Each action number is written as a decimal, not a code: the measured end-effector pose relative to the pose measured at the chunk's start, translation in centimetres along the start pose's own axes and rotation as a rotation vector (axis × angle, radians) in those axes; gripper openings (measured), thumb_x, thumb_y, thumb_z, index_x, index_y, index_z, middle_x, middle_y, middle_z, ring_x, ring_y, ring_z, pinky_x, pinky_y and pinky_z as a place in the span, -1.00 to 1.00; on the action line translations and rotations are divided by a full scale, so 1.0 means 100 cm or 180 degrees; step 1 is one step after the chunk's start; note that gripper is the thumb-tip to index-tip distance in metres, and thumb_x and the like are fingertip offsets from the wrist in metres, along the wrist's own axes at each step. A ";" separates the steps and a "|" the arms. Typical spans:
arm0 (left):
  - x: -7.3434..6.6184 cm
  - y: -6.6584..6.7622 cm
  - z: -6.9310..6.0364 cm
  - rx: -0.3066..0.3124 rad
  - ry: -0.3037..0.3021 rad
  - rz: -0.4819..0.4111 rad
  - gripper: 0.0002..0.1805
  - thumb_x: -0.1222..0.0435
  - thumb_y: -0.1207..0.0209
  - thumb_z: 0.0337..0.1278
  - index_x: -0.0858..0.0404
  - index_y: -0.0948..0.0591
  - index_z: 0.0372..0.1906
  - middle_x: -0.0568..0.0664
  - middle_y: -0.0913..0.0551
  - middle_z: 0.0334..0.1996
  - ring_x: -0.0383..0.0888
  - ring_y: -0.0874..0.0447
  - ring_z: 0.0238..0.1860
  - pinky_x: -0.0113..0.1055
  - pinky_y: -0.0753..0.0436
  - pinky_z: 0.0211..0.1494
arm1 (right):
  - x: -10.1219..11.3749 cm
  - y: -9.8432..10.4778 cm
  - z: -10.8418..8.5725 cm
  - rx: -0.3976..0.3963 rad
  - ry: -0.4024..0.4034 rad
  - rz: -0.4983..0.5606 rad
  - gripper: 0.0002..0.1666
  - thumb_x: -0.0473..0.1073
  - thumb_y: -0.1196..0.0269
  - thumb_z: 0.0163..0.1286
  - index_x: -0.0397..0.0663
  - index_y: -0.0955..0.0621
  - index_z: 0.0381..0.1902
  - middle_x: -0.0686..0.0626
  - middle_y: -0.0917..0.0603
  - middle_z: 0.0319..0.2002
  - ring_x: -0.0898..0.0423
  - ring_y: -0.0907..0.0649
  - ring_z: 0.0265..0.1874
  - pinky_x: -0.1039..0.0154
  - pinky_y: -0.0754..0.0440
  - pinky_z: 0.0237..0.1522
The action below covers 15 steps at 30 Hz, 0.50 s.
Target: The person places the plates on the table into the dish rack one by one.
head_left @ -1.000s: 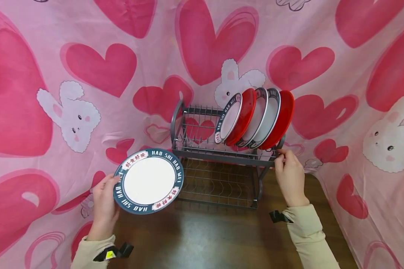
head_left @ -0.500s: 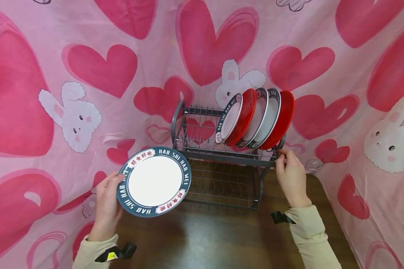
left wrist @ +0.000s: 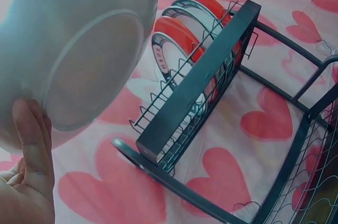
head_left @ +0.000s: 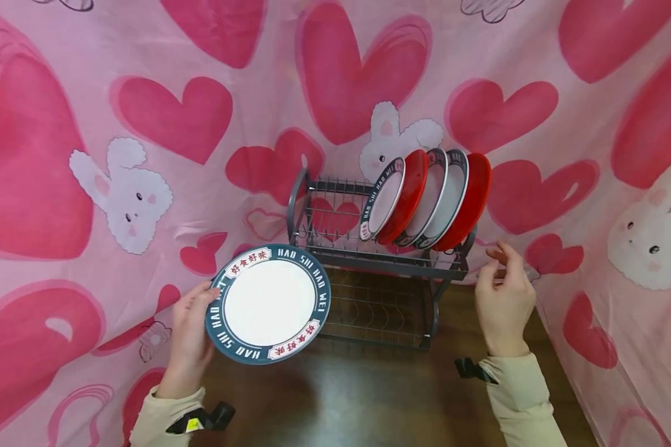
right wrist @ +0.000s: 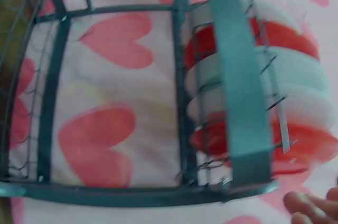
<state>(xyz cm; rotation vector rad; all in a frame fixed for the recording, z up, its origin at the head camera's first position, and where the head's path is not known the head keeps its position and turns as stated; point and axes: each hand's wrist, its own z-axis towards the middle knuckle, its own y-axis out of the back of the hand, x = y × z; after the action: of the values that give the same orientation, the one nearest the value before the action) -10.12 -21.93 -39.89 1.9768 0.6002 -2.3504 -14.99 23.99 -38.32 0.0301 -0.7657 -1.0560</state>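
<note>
My left hand (head_left: 192, 329) pinches the left rim of a white plate (head_left: 269, 302) with a dark blue lettered border. The plate is held face up, in front of the rack's left part; the left wrist view shows its pale underside (left wrist: 95, 71). A dark two-tier dish rack (head_left: 363, 256) holds several plates leaning at the right of its top tier, among them red plates (head_left: 472, 202) and a blue-bordered plate (head_left: 384, 198). Beside the rack's right end my right hand (head_left: 505, 301) holds nothing, its fingers loosely bent and apart from the frame.
The lower wire tier (head_left: 369, 304) shows under the top one. Brown wooden floor or tabletop (head_left: 358, 391) lies in front of the rack. Pink cloth (head_left: 201, 37) with hearts and rabbits rises behind and at both sides.
My right hand has let go of the rack's right corner and moved a little right. My left hand has carried the plate slightly to the right. The racked plates stay put.
</note>
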 end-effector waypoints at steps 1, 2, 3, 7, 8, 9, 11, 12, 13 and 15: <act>0.000 -0.001 0.000 0.0006 -0.0013 -0.0010 -0.75 0.31 -0.07 0.53 0.10 -0.77 -0.08 -0.07 -0.80 -0.31 -0.22 -0.79 -0.39 -0.42 -0.72 -0.27 | 0.003 0.001 0.000 -0.0107 0.0057 0.0091 -0.56 -0.30 -0.12 0.46 -0.24 -0.61 0.25 -0.16 -0.78 0.02 0.10 -0.69 -0.36 0.59 -0.45 -0.16; 0.000 -0.002 0.000 0.0001 -0.0022 -0.0009 -0.75 0.32 -0.06 0.53 0.10 -0.77 -0.08 -0.07 -0.79 -0.32 -0.22 -0.79 -0.40 -0.42 -0.72 -0.28 | 0.006 0.002 0.000 -0.0165 0.0123 0.0191 -0.56 -0.33 -0.13 0.44 -0.24 -0.61 0.25 -0.15 -0.78 0.03 0.22 -0.66 -0.37 0.66 -0.41 -0.15; 0.000 -0.003 0.000 -0.0008 -0.0032 -0.0008 -0.75 0.32 -0.06 0.53 0.11 -0.77 -0.09 -0.07 -0.79 -0.32 -0.23 -0.79 -0.41 -0.42 -0.72 -0.28 | 0.010 0.002 0.000 -0.0187 0.0194 0.0275 -0.56 -0.34 -0.13 0.44 -0.25 -0.61 0.24 -0.15 -0.79 0.02 0.33 -0.62 -0.37 0.67 -0.42 -0.15; 0.000 -0.007 0.000 -0.0028 -0.0028 0.0060 -0.76 0.32 -0.05 0.54 0.15 -0.75 -0.11 -0.06 -0.78 -0.35 -0.22 -0.77 -0.43 -0.42 -0.72 -0.29 | 0.022 0.000 0.000 -0.0089 0.0330 0.0468 -0.57 -0.37 -0.12 0.44 -0.26 -0.63 0.22 -0.18 -0.79 0.00 0.62 -0.50 -0.35 0.67 -0.44 -0.20; -0.001 -0.009 0.001 -0.0023 -0.0019 0.0075 -0.77 0.31 -0.06 0.54 0.15 -0.74 -0.11 -0.06 -0.77 -0.35 -0.22 -0.77 -0.43 -0.42 -0.72 -0.29 | 0.024 -0.001 -0.001 -0.0061 0.0343 0.0476 -0.58 -0.37 -0.12 0.44 -0.27 -0.63 0.21 -0.18 -0.79 -0.01 0.63 -0.49 -0.34 0.67 -0.44 -0.20; -0.001 -0.010 0.001 -0.0019 -0.0013 0.0081 -0.77 0.31 -0.06 0.54 0.15 -0.74 -0.10 -0.06 -0.77 -0.34 -0.22 -0.77 -0.43 -0.42 -0.72 -0.28 | 0.026 -0.002 -0.002 -0.0037 0.0346 0.0497 -0.59 -0.37 -0.12 0.44 -0.27 -0.63 0.20 -0.18 -0.79 -0.02 0.62 -0.49 -0.34 0.67 -0.44 -0.21; -0.001 -0.012 0.002 -0.0003 -0.0008 0.0076 -0.77 0.31 -0.06 0.54 0.15 -0.75 -0.09 -0.06 -0.78 -0.34 -0.21 -0.77 -0.42 -0.42 -0.72 -0.27 | 0.029 -0.004 -0.004 0.0020 0.0354 0.0517 -0.61 -0.37 -0.11 0.45 -0.27 -0.64 0.18 -0.18 -0.79 -0.04 0.60 -0.51 -0.35 0.68 -0.44 -0.22; -0.001 -0.013 0.002 0.0003 0.0001 0.0057 -0.77 0.31 -0.06 0.53 0.14 -0.75 -0.08 -0.06 -0.77 -0.33 -0.22 -0.77 -0.42 -0.42 -0.72 -0.27 | 0.030 -0.005 -0.005 0.0053 0.0363 0.0524 -0.61 -0.36 -0.11 0.46 -0.26 -0.64 0.18 -0.17 -0.79 -0.06 0.59 -0.51 -0.35 0.68 -0.44 -0.22; -0.002 -0.014 0.002 0.0012 0.0009 0.0035 -0.77 0.31 -0.07 0.53 0.14 -0.75 -0.07 -0.06 -0.78 -0.33 -0.22 -0.77 -0.41 -0.42 -0.72 -0.26 | 0.031 -0.006 -0.007 0.0086 0.0377 0.0537 -0.62 -0.36 -0.12 0.46 -0.26 -0.65 0.17 -0.17 -0.79 -0.07 0.55 -0.52 -0.36 0.68 -0.44 -0.23; -0.002 -0.016 0.003 0.0032 0.0019 -0.0007 -0.76 0.31 -0.06 0.53 0.14 -0.75 -0.06 -0.06 -0.77 -0.32 -0.22 -0.77 -0.41 -0.42 -0.72 -0.26 | 0.034 -0.008 -0.009 0.0178 0.0412 0.0561 -0.62 -0.36 -0.13 0.46 -0.26 -0.64 0.17 -0.17 -0.79 -0.09 0.46 -0.55 -0.39 0.67 -0.44 -0.25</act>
<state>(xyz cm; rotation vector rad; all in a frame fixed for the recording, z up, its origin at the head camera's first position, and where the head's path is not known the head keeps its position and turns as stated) -10.79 -20.55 -39.23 1.9888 0.5922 -2.3545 -14.19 20.55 -37.44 0.0767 -0.6677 -0.8565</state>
